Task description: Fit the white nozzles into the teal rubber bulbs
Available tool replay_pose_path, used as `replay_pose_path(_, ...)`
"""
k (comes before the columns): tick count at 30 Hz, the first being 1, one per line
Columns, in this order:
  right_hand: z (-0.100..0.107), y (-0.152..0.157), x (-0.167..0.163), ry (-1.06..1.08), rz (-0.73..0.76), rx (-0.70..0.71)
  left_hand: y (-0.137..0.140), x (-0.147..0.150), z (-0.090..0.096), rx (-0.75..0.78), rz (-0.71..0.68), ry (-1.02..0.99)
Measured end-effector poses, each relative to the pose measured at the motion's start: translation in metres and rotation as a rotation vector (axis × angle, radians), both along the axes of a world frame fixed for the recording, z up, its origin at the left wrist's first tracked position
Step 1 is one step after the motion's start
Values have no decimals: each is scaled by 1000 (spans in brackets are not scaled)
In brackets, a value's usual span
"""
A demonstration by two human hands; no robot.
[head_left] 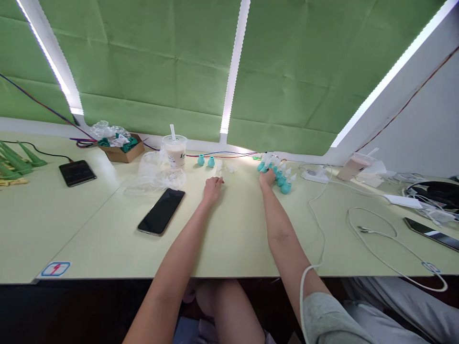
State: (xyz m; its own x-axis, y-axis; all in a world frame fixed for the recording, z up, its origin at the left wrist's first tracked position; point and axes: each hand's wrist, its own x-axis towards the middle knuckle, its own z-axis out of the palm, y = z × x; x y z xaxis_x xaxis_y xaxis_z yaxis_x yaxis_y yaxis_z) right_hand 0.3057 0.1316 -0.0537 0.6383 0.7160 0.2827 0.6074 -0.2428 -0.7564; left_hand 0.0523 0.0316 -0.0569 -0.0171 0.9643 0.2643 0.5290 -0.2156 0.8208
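Observation:
My left hand (213, 188) rests on the table with its fingers loosely bent and apart, nothing visible in them. Just beyond it lie a white tube-like piece (219, 166) and some small translucent white pieces (231, 169). Two teal rubber bulbs without tips (211, 162) stand upright to the left of these. My right hand (267, 178) reaches into a cluster of teal bulbs with pointed white tips (286, 188). Its fingers are closed on a teal bulb (264, 169) at the cluster's left side, partly hidden by the hand.
A black phone (161, 212), a plastic bag (154, 177) and a drink cup (175, 152) stand left. Further left are a cardboard box (124, 152) and a cabled dark device (77, 173). White cables (324, 229) cross the right side, over my right arm. A person sits at right.

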Motion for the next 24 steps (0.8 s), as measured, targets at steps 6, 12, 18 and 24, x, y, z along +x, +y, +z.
replay_pose_path(6,-7,5,5,-15,22,-26,1,0,-2,-10,9,36)
replay_pose_path(12,-10,-2,5,-11,48,-24,3,0,-3,-4,3,47)
replay_pose_path(18,-3,-19,-12,64,-33,-19,3,0,-1,-7,2,58)
replay_pose_path(24,-12,-40,-49,126,6,18,3,1,-2,2,-7,74)
